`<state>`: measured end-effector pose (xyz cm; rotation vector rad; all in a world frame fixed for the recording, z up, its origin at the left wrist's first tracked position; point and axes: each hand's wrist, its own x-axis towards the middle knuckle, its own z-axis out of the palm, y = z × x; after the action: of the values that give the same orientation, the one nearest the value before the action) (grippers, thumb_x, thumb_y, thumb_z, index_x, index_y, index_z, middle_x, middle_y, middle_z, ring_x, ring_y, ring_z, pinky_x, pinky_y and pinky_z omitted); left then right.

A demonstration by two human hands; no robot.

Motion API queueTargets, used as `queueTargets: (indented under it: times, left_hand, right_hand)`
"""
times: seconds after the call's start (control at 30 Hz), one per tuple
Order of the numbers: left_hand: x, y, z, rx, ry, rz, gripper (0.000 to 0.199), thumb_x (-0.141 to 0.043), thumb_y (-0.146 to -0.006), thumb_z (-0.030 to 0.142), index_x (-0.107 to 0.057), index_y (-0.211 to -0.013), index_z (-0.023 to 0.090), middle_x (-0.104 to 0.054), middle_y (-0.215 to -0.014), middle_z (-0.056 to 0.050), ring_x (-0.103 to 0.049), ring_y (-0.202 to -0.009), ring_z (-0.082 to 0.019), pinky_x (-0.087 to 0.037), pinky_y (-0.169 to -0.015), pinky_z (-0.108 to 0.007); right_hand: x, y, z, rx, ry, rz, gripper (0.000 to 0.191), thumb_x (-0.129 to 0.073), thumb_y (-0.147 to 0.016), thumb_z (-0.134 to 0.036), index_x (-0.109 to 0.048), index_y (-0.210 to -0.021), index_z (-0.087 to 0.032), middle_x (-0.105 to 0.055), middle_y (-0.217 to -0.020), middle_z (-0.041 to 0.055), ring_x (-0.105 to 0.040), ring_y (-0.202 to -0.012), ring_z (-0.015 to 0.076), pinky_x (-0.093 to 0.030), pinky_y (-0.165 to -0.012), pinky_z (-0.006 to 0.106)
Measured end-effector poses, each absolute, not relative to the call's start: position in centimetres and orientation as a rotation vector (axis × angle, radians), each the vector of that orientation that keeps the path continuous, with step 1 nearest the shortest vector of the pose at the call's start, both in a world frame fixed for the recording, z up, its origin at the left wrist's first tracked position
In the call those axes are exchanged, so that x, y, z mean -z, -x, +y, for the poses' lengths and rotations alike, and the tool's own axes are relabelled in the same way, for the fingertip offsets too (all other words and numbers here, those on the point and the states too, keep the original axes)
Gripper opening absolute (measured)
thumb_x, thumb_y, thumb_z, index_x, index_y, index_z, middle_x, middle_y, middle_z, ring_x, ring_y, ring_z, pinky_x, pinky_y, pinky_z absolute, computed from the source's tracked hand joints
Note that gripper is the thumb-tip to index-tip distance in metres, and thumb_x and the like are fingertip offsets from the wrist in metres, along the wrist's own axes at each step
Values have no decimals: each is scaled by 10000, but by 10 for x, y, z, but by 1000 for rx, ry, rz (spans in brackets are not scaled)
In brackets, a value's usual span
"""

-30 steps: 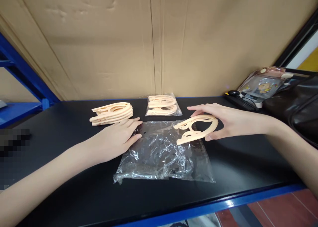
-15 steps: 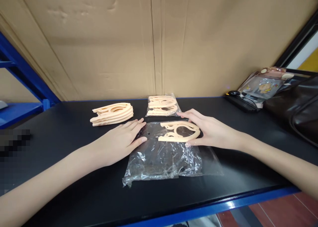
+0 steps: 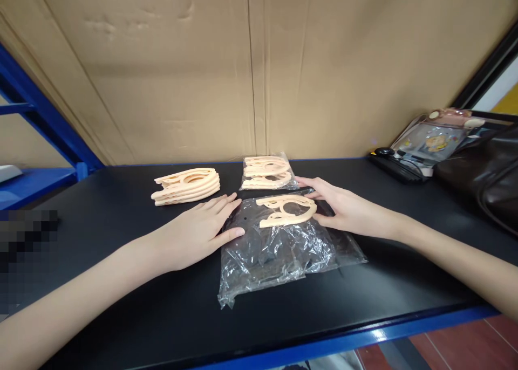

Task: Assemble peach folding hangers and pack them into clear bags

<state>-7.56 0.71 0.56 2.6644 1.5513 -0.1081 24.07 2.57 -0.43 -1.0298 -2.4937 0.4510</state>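
A cream plastic folding hanger [image 3: 301, 218] lies at the far side of a clear plastic bag [image 3: 275, 254]; whether it is inside or on top, I cannot tell. My left hand [image 3: 202, 227] rests flat at the bag's left corner, fingers stretched out. Around the hanger's curved right end, my right hand [image 3: 343, 205] has its thumb and fingers apart, with the thumb close to the curve. Behind the left hand sits a stack of similar hangers [image 3: 188, 189]. More hangers in a clear bag [image 3: 267, 170] lie at the back, close to my right fingertips.
A cardboard wall [image 3: 182, 79] stands behind the black table [image 3: 133, 305]. To the right are a dark leather bag [image 3: 481, 170], a clear pouch [image 3: 433, 138] and a black object with a cable [image 3: 399, 165]. Blue metal framing [image 3: 48, 116] rises on the left.
The bag's near edge has swung to the right, and the hanger has shifted slightly left and turned. My right fingers have loosened from around the hanger's curved end. My left hand stays flat.
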Motion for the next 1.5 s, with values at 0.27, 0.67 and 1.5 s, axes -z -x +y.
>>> queueTargets:
  times: [0.27,0.67,1.5]
  left_hand:
    - [-6,77,7,128,-2644,1544,771,-265,-949,637,-277,-1506,103,-196,-1569,-96,-192,-1446,-290,-176,-1182,-462]
    - [-3,76,8,90,-2700,1508,800,-240,-942,667,-246,-1516,110,-208,-1567,-101,-204,-1443,-290,-193,-1177,-461]
    - [-3,76,14,-116,-2708,1374,770,-361,-926,659,-253,-1509,167,-400,-1484,-120,-416,-1328,-286,-345,-1091,-396]
  right_hand:
    - [6,-238,29,-458,1214,-2341,739,-671,-817,-337,-300,-1452,-264,-655,-1004,26,-647,-943,199,-542,-866,376]
    - [13,-226,23,-290,1193,-2369,600,-628,-871,-287,-365,-1410,-270,-705,-979,-17,-658,-913,180,-510,-824,334]
    - [9,-225,12,-345,920,-2563,547,-442,-948,-269,-265,-1464,-232,-651,-1259,44,-573,-1128,218,-472,-968,448]
